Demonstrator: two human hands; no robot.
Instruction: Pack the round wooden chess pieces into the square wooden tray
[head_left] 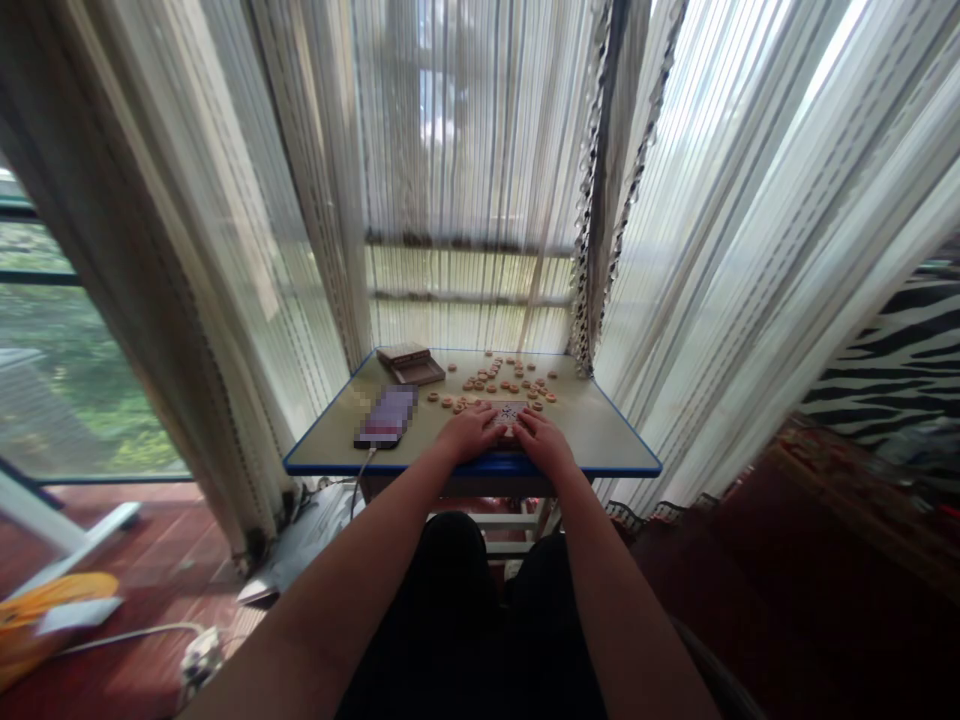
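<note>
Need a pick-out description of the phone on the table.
Start at the small blue-edged table in front of the sheer curtains. On its left side lies a phone, face up, its screen a purple blur. It alone trails a white cable over the table's near edge, unlike the round wooden discs to its right.

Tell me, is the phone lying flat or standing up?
The phone is lying flat on the table, with its screen facing up and a white cable running from its lower end over the table edge.
</note>
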